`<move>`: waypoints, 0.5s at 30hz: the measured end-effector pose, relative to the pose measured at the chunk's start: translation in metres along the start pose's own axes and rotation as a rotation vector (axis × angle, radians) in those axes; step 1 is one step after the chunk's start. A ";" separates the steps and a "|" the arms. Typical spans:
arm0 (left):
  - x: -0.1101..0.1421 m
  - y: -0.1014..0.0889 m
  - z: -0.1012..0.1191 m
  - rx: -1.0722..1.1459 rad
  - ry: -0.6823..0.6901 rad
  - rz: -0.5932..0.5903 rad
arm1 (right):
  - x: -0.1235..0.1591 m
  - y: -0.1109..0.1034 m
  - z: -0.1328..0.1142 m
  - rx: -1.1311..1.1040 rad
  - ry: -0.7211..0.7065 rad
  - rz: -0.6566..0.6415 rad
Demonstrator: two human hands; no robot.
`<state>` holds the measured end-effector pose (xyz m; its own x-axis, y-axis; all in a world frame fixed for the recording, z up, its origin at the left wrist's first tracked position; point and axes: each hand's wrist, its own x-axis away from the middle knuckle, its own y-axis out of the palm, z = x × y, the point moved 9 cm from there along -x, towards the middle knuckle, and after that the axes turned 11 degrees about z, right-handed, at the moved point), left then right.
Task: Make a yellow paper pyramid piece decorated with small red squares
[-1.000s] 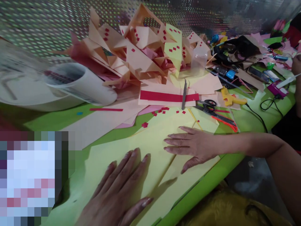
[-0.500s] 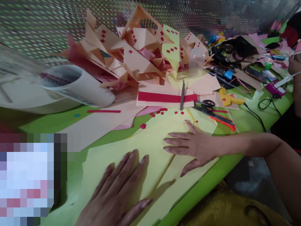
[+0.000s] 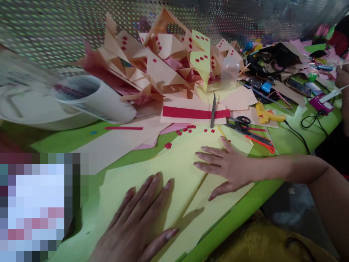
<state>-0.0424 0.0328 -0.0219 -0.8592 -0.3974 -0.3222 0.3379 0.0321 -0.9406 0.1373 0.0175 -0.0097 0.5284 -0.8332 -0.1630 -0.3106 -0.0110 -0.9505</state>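
Note:
Pale yellow paper (image 3: 180, 163) lies across the green tabletop, with a long edge or fold running slantwise between my hands. My left hand (image 3: 139, 218) rests flat on its near left part, fingers stretched out. Farther right, my right hand (image 3: 229, 167) is laid on the same paper with its fingers spread. Neither hand grips anything. Beyond the right hand are small red paper pieces (image 3: 187, 129), steel tweezers (image 3: 213, 111) lying over a wide red paper strip (image 3: 188, 112), black-handled scissors (image 3: 242, 123) and an orange cutter (image 3: 261, 143).
Cut peach paper with red diamonds (image 3: 163, 69) is heaped at the back against a perforated metal panel (image 3: 54, 36). A white roll (image 3: 109, 102) lies left. On the right are a yellow glue gun (image 3: 268, 114), its cord and another person's hand (image 3: 343, 78). A blurred-out patch covers the lower left.
My right hand has slid slightly up and to the right over the paper. The left hand stays flat in nearly the same place. The whole view has shifted a little.

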 end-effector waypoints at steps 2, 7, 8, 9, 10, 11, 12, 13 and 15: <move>-0.001 0.003 0.001 0.001 -0.008 -0.023 | 0.001 -0.001 0.002 0.005 0.002 0.019; -0.006 -0.002 0.005 -0.019 -0.045 0.036 | 0.005 0.000 0.002 0.012 -0.057 0.056; -0.007 -0.002 0.005 -0.019 -0.058 0.033 | 0.006 0.000 0.002 0.006 -0.071 0.060; -0.007 -0.001 0.005 -0.019 -0.074 0.021 | 0.006 0.000 0.002 0.000 -0.083 0.063; -0.008 -0.001 0.005 -0.017 -0.084 0.016 | 0.006 0.001 0.002 -0.006 -0.094 0.065; -0.008 -0.001 0.005 -0.014 -0.092 0.011 | 0.007 0.001 0.002 -0.009 -0.103 0.065; -0.008 -0.001 0.005 -0.011 -0.097 0.010 | 0.007 0.001 0.003 -0.009 -0.110 0.066; -0.009 -0.002 0.006 -0.009 -0.099 0.014 | 0.007 0.001 0.003 -0.006 -0.115 0.068; -0.009 -0.002 0.006 -0.011 -0.100 0.021 | 0.007 0.001 0.003 0.001 -0.119 0.072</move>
<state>-0.0330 0.0308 -0.0161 -0.8091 -0.4860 -0.3304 0.3511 0.0511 -0.9349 0.1431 0.0134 -0.0129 0.5951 -0.7602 -0.2609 -0.3505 0.0467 -0.9354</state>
